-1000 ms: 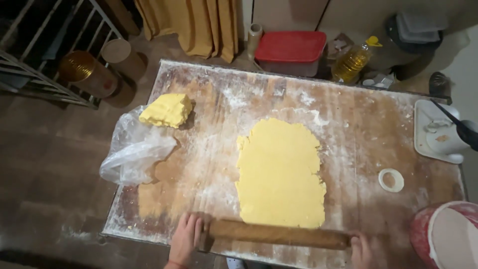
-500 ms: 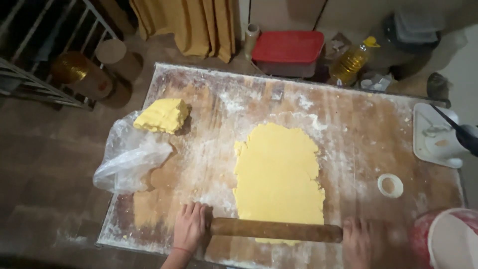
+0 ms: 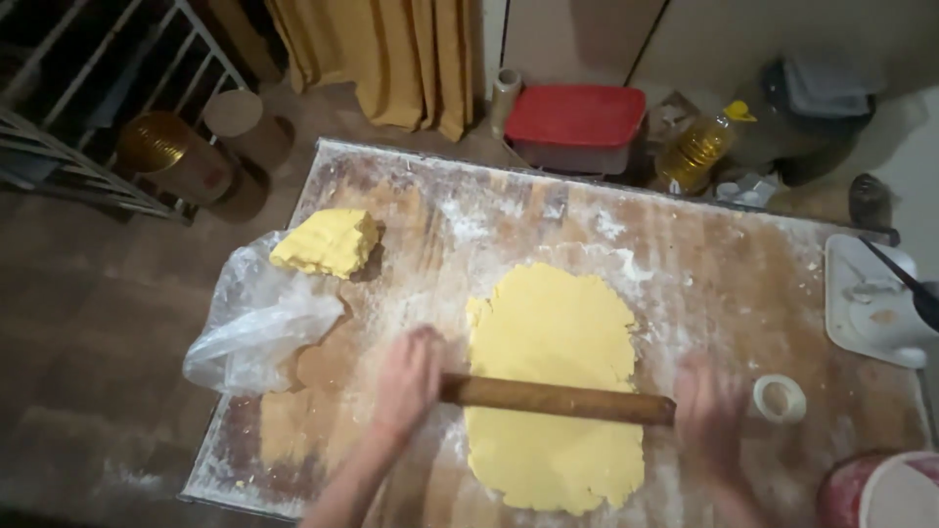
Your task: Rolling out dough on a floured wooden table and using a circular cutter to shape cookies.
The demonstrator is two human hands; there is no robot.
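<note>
Since half a second ago: pin [image 3: 558, 399] rolled up from the near edge of the dough [image 3: 555, 385] to across its lower middle; both hands gone forward with it.

Head view, looking down. Left hand [image 3: 408, 381] flat on the left end of the pin, fingers spread and pointing away, palm pressing down rather than gripping. Right hand [image 3: 706, 411] at the right end, badly blurred; looks flat and open too, but grip not clear enough to tell. Hands well apart, one at each end.

Pin brown, wooden, lying almost level across the dough, right end a touch lower. Dough a pale yellow oblong sheet with ragged edges, in the middle of the floured wooden worktop [image 3: 724, 284], long axis running away from the person.

Far left on the worktop: yellow dough block [image 3: 326, 242], squarish, resting at the edge of a crumpled clear bag [image 3: 256, 323] that hangs over the left edge. Just right of the right hand: small white ring [image 3: 780, 398], lying flat. Right edge: white tray [image 3: 871, 303] with a dark utensil across it.

Beyond the far edge, on the floor: red-lidded box [image 3: 575, 125], oil bottle [image 3: 696, 150] with yellow cap beside it, yellow curtain [image 3: 391, 59] behind. Bottom right corner: part of a red and white bucket [image 3: 885, 492].
</note>
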